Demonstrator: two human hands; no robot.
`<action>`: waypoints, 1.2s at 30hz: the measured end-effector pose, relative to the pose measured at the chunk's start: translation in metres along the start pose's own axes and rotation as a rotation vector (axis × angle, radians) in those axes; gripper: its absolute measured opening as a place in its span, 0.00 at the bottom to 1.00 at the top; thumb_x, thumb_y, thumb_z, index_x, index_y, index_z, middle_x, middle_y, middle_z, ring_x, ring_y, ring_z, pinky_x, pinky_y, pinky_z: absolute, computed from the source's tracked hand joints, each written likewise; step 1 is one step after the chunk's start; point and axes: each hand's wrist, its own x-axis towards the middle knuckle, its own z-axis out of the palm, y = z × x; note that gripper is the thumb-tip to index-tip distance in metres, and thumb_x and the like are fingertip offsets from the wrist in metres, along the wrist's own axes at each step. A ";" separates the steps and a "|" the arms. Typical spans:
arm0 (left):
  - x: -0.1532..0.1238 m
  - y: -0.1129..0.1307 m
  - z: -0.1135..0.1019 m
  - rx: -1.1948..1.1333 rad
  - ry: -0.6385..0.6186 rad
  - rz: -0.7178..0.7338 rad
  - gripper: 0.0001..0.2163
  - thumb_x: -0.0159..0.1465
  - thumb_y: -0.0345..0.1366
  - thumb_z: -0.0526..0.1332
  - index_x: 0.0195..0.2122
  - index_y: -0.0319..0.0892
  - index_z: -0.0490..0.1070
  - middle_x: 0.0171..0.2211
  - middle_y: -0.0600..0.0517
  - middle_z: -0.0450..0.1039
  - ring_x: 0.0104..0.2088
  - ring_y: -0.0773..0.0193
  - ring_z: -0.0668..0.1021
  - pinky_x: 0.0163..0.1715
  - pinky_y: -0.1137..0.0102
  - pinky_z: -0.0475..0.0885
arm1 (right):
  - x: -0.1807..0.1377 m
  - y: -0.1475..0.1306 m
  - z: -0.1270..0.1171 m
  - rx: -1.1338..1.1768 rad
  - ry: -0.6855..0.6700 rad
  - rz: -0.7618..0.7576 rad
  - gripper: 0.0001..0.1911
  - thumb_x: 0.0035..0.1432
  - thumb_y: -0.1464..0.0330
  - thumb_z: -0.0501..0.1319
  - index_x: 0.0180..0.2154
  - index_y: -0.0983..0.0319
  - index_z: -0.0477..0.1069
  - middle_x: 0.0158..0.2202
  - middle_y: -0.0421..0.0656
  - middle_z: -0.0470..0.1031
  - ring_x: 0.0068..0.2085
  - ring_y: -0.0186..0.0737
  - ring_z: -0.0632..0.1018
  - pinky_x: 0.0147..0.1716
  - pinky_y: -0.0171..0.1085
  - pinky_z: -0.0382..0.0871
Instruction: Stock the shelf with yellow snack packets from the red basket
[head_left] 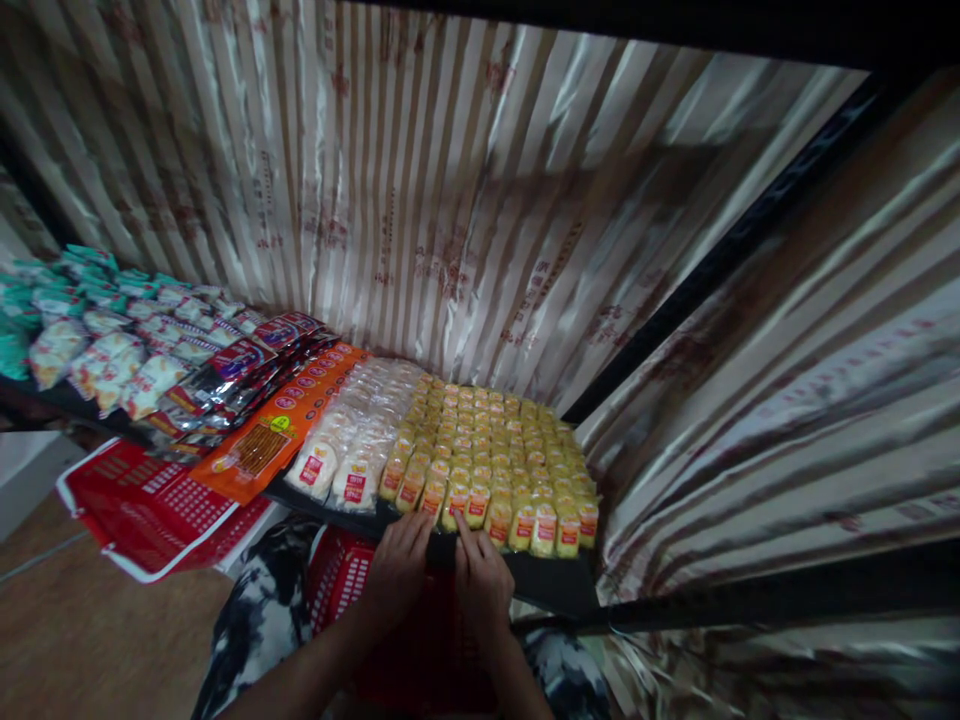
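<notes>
Both my hands rest at the front edge of a dark shelf [551, 585]. My left hand [399, 567] lies palm down with its fingers stretched toward the front row of small yellow packets [499, 455], touching the shelf lip. My right hand [481, 575] sits beside it, index finger pointing up onto a yellow packet with a red label [459, 508] in the front row. Neither hand grips anything that I can see. The yellow packets fill the right part of the shelf in many neat rows.
Left of the yellow packets lie white round-cake packets [352, 440], orange flat packs [281, 425], dark red-labelled packs [232, 375] and pale snack bags [112, 345]. Striped shiny curtain [465, 190] hangs behind and at right. A red basket [150, 510] sits below left.
</notes>
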 end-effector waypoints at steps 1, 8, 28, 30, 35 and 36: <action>0.000 -0.001 0.002 -0.008 -0.006 0.014 0.20 0.60 0.25 0.46 0.54 0.35 0.60 0.50 0.43 0.68 0.53 0.58 0.67 0.49 0.63 0.66 | 0.000 0.000 0.001 -0.003 0.000 0.000 0.20 0.63 0.67 0.45 0.55 0.58 0.62 0.26 0.41 0.69 0.28 0.33 0.70 0.30 0.32 0.59; 0.006 -0.007 0.016 -0.068 0.022 0.056 0.20 0.62 0.27 0.44 0.56 0.36 0.58 0.52 0.44 0.66 0.55 0.61 0.66 0.52 0.64 0.65 | -0.001 0.001 0.004 -0.009 0.008 0.008 0.20 0.63 0.68 0.46 0.55 0.57 0.61 0.26 0.41 0.69 0.28 0.33 0.70 0.30 0.32 0.58; 0.039 -0.027 -0.009 0.153 0.045 -0.069 0.24 0.62 0.36 0.50 0.59 0.35 0.52 0.62 0.42 0.49 0.62 0.54 0.49 0.59 0.56 0.50 | 0.000 0.001 0.002 0.016 0.027 -0.007 0.21 0.63 0.65 0.46 0.57 0.57 0.59 0.28 0.41 0.70 0.28 0.34 0.71 0.31 0.32 0.61; 0.038 -0.027 -0.009 0.162 0.052 -0.116 0.26 0.62 0.37 0.51 0.60 0.33 0.51 0.62 0.39 0.46 0.62 0.50 0.48 0.58 0.54 0.52 | 0.000 0.001 0.002 0.011 0.035 -0.006 0.21 0.63 0.65 0.46 0.56 0.57 0.60 0.27 0.41 0.70 0.28 0.34 0.71 0.31 0.32 0.61; 0.036 -0.027 -0.007 0.156 0.017 -0.100 0.26 0.62 0.37 0.50 0.60 0.30 0.50 0.62 0.37 0.48 0.62 0.50 0.48 0.58 0.54 0.52 | 0.000 -0.001 0.002 -0.018 0.058 -0.005 0.20 0.63 0.65 0.47 0.56 0.57 0.61 0.28 0.41 0.70 0.28 0.33 0.71 0.30 0.32 0.61; 0.036 -0.027 -0.007 0.158 0.022 -0.098 0.26 0.62 0.37 0.50 0.59 0.30 0.50 0.61 0.37 0.48 0.62 0.51 0.49 0.58 0.55 0.52 | 0.000 -0.001 0.001 -0.013 0.058 -0.011 0.20 0.63 0.65 0.47 0.56 0.57 0.60 0.28 0.41 0.70 0.28 0.33 0.71 0.31 0.32 0.62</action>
